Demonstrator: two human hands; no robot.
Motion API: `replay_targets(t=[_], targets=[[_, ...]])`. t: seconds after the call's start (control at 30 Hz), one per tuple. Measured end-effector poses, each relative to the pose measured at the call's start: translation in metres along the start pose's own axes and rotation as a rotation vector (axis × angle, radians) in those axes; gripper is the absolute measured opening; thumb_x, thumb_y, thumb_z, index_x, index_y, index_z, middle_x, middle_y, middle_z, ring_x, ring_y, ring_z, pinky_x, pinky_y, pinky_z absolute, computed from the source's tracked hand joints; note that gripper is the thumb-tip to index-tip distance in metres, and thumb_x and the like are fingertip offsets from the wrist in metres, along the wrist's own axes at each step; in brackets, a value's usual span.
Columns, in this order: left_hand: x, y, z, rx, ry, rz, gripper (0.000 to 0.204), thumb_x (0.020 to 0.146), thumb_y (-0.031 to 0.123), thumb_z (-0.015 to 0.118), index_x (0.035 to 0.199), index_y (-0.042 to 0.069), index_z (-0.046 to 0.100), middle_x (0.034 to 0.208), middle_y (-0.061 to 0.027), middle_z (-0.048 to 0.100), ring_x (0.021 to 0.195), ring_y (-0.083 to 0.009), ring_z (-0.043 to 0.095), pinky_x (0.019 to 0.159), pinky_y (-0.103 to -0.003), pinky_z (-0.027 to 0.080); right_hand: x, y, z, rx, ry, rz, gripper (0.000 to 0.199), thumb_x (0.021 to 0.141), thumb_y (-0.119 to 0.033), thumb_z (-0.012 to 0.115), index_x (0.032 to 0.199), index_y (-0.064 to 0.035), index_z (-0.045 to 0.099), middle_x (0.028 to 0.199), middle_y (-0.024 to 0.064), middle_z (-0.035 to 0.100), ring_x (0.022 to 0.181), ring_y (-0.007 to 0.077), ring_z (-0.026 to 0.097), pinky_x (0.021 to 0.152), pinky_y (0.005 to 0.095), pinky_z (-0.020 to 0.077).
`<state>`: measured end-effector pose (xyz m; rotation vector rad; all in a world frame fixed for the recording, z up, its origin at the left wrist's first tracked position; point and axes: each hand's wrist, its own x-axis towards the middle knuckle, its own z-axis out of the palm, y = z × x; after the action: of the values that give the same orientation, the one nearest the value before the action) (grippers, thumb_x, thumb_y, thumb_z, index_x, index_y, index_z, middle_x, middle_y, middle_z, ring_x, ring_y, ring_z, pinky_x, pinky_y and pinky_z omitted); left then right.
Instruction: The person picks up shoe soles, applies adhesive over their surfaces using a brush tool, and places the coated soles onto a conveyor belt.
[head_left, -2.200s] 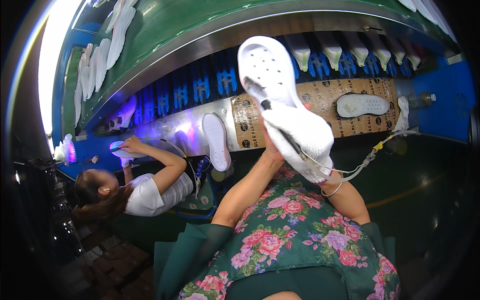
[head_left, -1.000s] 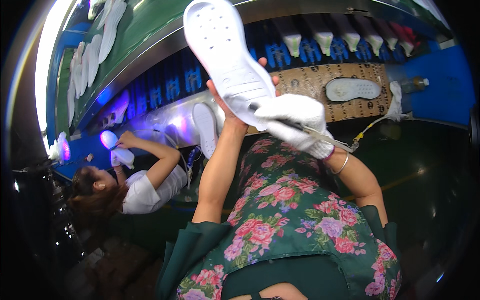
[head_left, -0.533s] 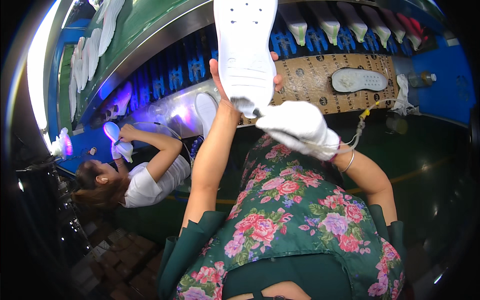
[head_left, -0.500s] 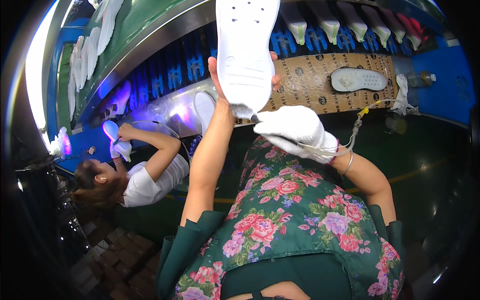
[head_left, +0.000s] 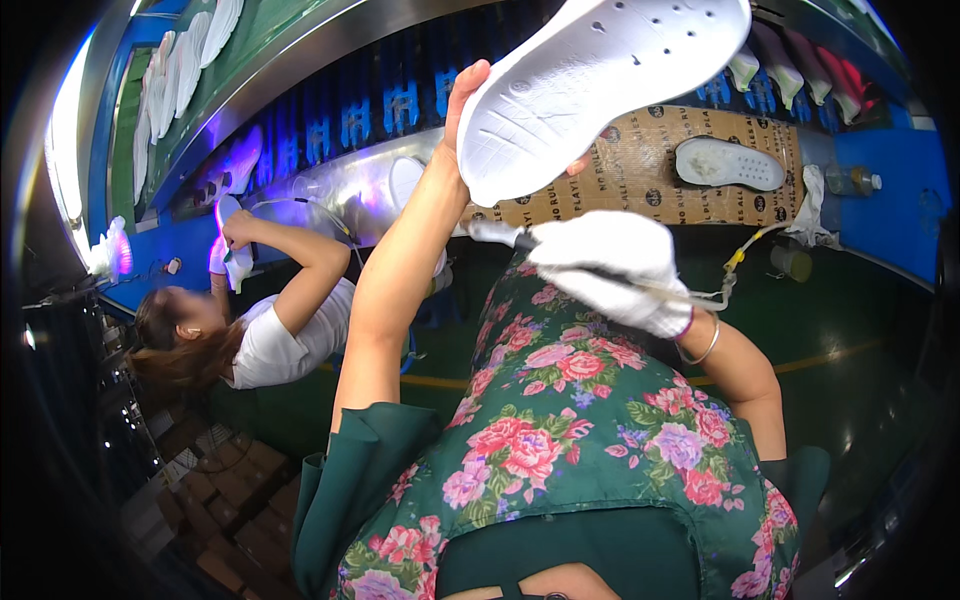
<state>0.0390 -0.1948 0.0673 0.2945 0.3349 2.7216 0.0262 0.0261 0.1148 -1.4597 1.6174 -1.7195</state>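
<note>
A white shoe sole [head_left: 600, 90] is tilted up over the bench, its heel end toward me and small holes at its far end. My left hand [head_left: 462, 112] is closed round the heel end from beneath; only some fingers show at its edges. In a white knitted glove, my right hand [head_left: 615, 258] grips a brush [head_left: 497, 234] with a dark handle and pale bristles. The bristles sit just below the heel, apart from it. A clear thin tube [head_left: 708, 299] runs from the brush past my wrist.
On the bench's cardboard [head_left: 645, 185] lies another sole [head_left: 730, 165], with a white rag [head_left: 812, 205] and a clear bottle [head_left: 853, 181] to its right. Shoe parts [head_left: 790, 70] stand along the blue rack. At left, a co-worker [head_left: 290, 325] holds a sole in purple light.
The sole has swung from upright to slanting, its far end now to the right. My right hand has moved slightly right and down, and the brush has come away from the heel.
</note>
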Motion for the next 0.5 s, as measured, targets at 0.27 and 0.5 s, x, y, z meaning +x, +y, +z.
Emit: replay_targets(t=[0.27,0.5], targets=[[0.003,0.012,-0.002,0.101,0.228,-0.003,0.080,0.085,0.058,0.050,0.138,-0.001,0.043,0.127,-0.0255,0.056,0.105,-0.0378,0.062,0.084,-0.050,0.053,-0.008,0.018,0.011,-0.548,-0.033,-0.255,0.038,0.071,-0.005,0.074,0.108,-0.0125,0.068,0.099,0.0111,0.070,0.071,0.0242,0.066,0.064,0.0334,0.0528],[-0.012,0.017,-0.009,0.041,0.249,0.031,0.083,0.084,0.057,0.050,0.141,-0.002,0.036,0.129,-0.0297,0.051,0.108,-0.0457,0.059,0.090,-0.062,0.049,0.016,-0.001,-0.001,-0.125,0.107,0.128,0.018,0.078,-0.005,0.073,0.096,-0.0055,0.072,0.093,0.0106,0.071,0.082,0.0220,0.069,0.074,0.0303,0.0541]])
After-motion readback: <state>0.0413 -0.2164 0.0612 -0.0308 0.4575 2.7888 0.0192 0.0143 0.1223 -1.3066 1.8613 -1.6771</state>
